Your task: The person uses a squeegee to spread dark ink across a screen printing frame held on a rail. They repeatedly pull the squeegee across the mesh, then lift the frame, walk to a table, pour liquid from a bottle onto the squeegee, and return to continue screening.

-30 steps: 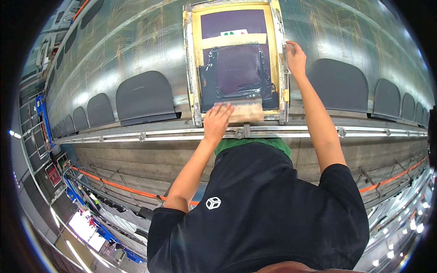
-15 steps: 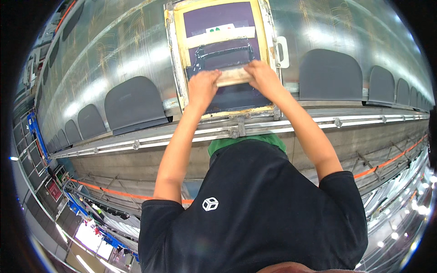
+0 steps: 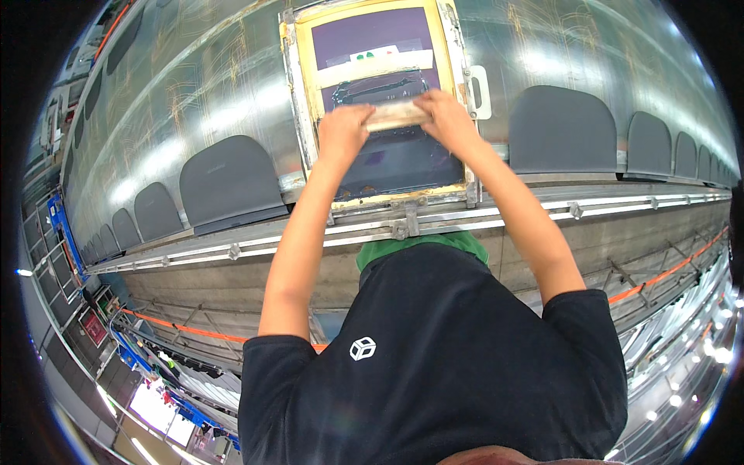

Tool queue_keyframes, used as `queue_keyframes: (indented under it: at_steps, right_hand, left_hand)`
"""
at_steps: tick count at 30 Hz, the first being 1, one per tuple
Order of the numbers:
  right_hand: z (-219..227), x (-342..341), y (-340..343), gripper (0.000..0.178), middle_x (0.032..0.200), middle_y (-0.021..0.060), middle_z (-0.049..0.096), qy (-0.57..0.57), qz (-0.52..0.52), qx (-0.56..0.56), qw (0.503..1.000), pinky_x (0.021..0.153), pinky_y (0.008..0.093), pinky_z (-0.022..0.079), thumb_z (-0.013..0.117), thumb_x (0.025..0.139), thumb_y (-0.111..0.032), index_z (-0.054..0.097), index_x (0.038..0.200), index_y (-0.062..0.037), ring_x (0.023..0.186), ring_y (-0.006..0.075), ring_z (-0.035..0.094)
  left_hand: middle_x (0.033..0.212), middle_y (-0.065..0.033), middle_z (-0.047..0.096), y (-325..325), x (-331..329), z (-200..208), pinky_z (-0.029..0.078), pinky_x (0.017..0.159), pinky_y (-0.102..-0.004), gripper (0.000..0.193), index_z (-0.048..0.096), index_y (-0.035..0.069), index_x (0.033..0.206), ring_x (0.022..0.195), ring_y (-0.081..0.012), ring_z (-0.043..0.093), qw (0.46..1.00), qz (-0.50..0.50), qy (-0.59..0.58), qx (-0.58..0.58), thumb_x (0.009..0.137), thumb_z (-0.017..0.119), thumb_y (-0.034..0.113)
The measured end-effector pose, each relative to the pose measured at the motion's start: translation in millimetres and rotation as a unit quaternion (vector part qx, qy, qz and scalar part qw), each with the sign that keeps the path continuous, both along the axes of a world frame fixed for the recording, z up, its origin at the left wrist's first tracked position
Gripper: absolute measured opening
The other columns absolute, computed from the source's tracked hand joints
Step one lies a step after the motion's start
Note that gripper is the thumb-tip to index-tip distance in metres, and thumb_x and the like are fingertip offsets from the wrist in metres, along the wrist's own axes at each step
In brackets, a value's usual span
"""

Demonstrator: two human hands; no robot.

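My left hand [image 3: 345, 133] and my right hand [image 3: 448, 120] grip the two ends of a wooden-handled squeegee [image 3: 397, 116], fingers closed round its pale handle. It lies crosswise over a screen printing frame [image 3: 308, 128], whose mesh is dark purple with yellow tape along its edges. Dark, glossy ink [image 3: 380, 87] sits on the mesh just beyond the squeegee. Nearer to me, the mesh carries a smooth dark film. A strip of pale tape [image 3: 376, 68] crosses the screen farther up. The squeegee's lower edge is hidden from view.
Grey rounded fabric panels [image 3: 231, 180] lie in a row on the long metal table [image 3: 225, 85], left and right of the frame. A white handle [image 3: 480, 92] is fixed at the frame's right side. Metal rails [image 3: 535, 211] run along the table's near edge.
Both hands have pushed the squeegee a little away from me, up the screen. The band of ink beyond it now looks narrower. The frame stays in place.
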State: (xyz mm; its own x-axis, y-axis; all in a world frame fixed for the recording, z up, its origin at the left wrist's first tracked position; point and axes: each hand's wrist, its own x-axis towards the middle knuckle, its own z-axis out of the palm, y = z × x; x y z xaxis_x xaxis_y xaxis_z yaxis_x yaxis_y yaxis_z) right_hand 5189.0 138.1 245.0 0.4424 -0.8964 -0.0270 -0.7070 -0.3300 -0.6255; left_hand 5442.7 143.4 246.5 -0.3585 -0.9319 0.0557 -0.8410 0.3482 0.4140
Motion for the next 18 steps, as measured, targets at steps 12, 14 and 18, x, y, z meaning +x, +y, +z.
queue_keyframes:
  at_steps: [12, 14, 18]
  right_hand:
    - [4, 6, -9, 0.045, 0.119, 0.017, 0.063, 0.001, -0.017, -0.034, 0.999, 0.098, 0.0418, 0.05, 0.075, 0.073, -0.004, 0.068, 0.117, -0.0011, 0.114, 0.0359, 0.06]
    - [-3, 5, -45, 0.042, 0.116, 0.0163, 0.065, -0.013, -0.022, -0.041, 0.999, 0.097, 0.0411, 0.051, 0.074, 0.073, -0.003, 0.07, 0.115, -0.0012, 0.112, 0.0357, 0.061]
    - [-7, 3, -35, 0.045, 0.116, 0.0155, 0.065, 0.003, -0.031, -0.003, 1.0, 0.098, 0.0402, 0.05, 0.074, 0.073, -0.002, 0.07, 0.117, -0.001, 0.112, 0.0352, 0.061]
  left_hand:
    - [0.117, -0.0071, 0.072, 1, 12, 6, 0.056, 0.087, -0.0401, 0.046, 0.073, 0.017, 0.117, 0.103, -0.0287, 0.07, 0.999, 0.004, 0.017, -0.032, 0.074, 0.07, 0.001]
    - [0.114, -0.0057, 0.073, -39, 1, 17, 0.056, 0.086, -0.0408, 0.04, 0.075, 0.017, 0.114, 0.101, -0.028, 0.07, 0.998, 0.05, 0.001, 0.031, 0.076, 0.069, 0.006]
    - [0.111, -0.0057, 0.074, -37, -7, 14, 0.056, 0.086, -0.0417, 0.035, 0.076, 0.016, 0.11, 0.099, -0.0286, 0.07, 0.997, 0.042, -0.026, 0.067, 0.078, 0.067, 0.006]
